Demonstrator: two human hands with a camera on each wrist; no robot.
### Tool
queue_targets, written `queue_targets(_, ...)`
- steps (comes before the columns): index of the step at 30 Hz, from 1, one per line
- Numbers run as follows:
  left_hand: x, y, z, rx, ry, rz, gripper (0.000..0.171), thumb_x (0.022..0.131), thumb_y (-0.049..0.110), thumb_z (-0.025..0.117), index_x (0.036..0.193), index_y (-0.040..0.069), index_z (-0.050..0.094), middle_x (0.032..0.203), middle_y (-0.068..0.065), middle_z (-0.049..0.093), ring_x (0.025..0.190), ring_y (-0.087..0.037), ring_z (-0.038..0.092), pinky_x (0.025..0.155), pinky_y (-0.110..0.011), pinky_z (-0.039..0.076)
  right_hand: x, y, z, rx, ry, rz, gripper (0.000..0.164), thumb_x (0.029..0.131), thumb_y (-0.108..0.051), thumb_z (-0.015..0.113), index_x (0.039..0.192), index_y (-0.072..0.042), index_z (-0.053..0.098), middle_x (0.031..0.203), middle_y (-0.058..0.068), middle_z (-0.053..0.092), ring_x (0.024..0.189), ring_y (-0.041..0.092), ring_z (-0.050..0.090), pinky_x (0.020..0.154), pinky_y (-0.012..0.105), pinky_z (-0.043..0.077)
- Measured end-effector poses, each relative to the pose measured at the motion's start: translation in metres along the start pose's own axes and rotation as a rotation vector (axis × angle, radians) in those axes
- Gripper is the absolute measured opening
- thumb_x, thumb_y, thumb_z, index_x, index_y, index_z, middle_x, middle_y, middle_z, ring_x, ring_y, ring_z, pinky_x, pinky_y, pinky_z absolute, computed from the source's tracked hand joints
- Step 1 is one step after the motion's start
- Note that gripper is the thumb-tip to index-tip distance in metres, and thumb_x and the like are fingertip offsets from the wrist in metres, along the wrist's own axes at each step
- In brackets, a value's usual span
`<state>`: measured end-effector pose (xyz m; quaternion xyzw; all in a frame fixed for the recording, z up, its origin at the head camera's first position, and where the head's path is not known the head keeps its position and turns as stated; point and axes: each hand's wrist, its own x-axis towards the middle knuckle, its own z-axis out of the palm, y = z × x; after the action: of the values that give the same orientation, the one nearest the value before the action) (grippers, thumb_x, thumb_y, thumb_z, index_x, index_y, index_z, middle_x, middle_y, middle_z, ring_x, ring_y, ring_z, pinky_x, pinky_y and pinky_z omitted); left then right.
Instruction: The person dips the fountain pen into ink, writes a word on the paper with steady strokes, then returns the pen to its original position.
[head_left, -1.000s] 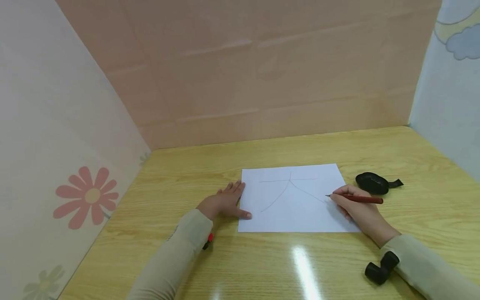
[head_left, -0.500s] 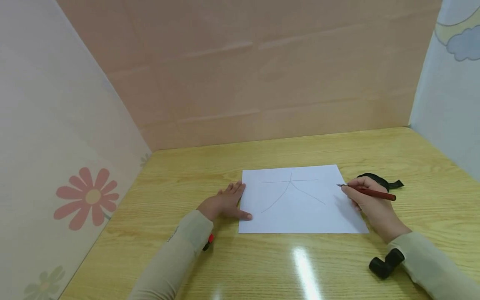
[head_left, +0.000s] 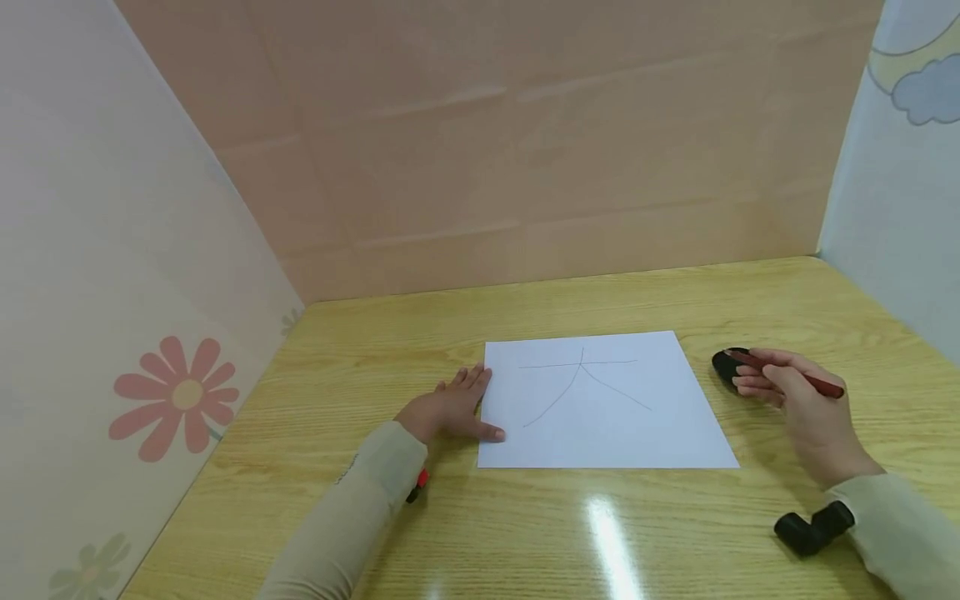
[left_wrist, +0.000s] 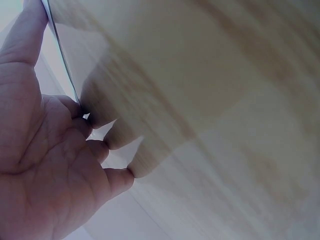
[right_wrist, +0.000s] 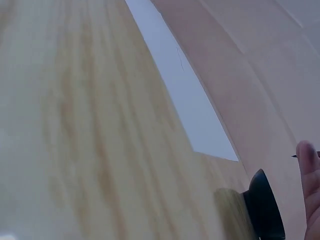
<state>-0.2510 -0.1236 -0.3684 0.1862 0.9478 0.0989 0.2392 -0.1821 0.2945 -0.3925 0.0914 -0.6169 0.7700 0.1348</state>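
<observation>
A white sheet of paper (head_left: 600, 425) lies on the wooden table, bearing thin lines: a horizontal stroke crossed by a short vertical one, with two strokes spreading downward. My left hand (head_left: 450, 408) rests flat at its left edge, thumb on the paper, fingers spread. To the right of the sheet, my right hand (head_left: 810, 417) pinches a dark red pen (head_left: 828, 387). The pen's tip overlaps a black rounded object (head_left: 722, 368), partly hidden by the fingers. In the right wrist view that black object (right_wrist: 266, 210) looks smooth and curved, beside the fingertips.
A small red and black item (head_left: 420, 482) sits by the left sleeve, mostly hidden. A black wrist camera (head_left: 813, 529) juts from the right sleeve. A brown-covered wall (head_left: 480, 167) closes the table's back, with pale decorated walls on both sides.
My right hand has lifted the pen from the end of the lower right stroke and moved right, off the paper to the black object. The left hand has stayed put.
</observation>
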Motion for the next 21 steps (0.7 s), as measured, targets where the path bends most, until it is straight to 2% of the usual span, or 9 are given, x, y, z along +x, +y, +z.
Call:
queue_targets(2,0.000,0.000,0.000,0.002,0.001,0.002,0.104,0.078,0.055,0.065,0.150,0.013,0.004,0.157,-0.003,-0.001,0.144,-0.024,-0.003,0.114,-0.048,0.005,-0.001,-0.003,-0.003,-0.021,0.042,-0.001,0.024,0.096,-0.010,0.047,0.112,-0.002,0.063,0.089,0.004,0.071,0.076,0.013,0.068,0.067,0.020,0.053)
queue_targets(6,0.000,0.000,0.000,-0.002,0.000,0.002,0.104,0.078,0.055,0.065,0.150,0.013,0.004,0.157,-0.004,-0.001,0.144,-0.024,-0.003,0.114,-0.048,0.005,-0.003,-0.007,-0.008,-0.104,0.191,0.036,0.020,0.093,-0.015,0.054,0.104,-0.007,0.069,0.077,-0.002,0.070,0.061,0.010,0.064,0.055,0.018,0.050)
queue_targets(9,0.000,0.000,0.000,-0.003,-0.003,0.001,0.104,0.078,0.055,0.065,0.150,0.013,0.003,0.157,-0.004,-0.002,0.143,-0.024,-0.003,0.114,-0.049,0.004,-0.003,-0.008,-0.011,-0.101,0.276,0.054,0.016,0.090,-0.016,0.060,0.098,-0.007,0.070,0.071,-0.004,0.069,0.055,0.009,0.061,0.050,0.018,0.048)
queue_targets(13,0.001,0.000,0.001,0.001,-0.007,0.000,0.105,0.078,0.056,0.065,0.150,0.013,0.003,0.157,-0.004,-0.003,0.143,-0.024,-0.004,0.113,-0.050,0.004,-0.004,-0.009,-0.016,-0.046,0.356,0.048,0.009,0.086,-0.012,0.065,0.092,-0.005,0.063,0.067,-0.002,0.068,0.051,0.010,0.061,0.048,0.017,0.049)
queue_targets(18,0.001,0.000,0.000,0.007,-0.005,0.000,0.105,0.078,0.056,0.065,0.150,0.013,0.002,0.157,-0.004,-0.003,0.143,-0.025,-0.004,0.113,-0.050,0.004,-0.006,-0.011,-0.020,-0.132,0.505,0.067,0.014,0.081,-0.014,0.071,0.090,-0.009,0.062,0.067,-0.007,0.066,0.050,0.005,0.057,0.046,0.014,0.045)
queue_targets(21,0.001,0.000,0.000,0.007,-0.006,-0.004,0.105,0.078,0.056,0.065,0.150,0.013,0.002,0.157,-0.003,-0.003,0.143,-0.025,-0.004,0.113,-0.050,0.003,-0.005,-0.012,-0.021,-0.138,0.544,0.044,0.015,0.080,-0.011,0.072,0.093,-0.007,0.065,0.071,-0.008,0.066,0.051,0.004,0.058,0.047,0.012,0.045)
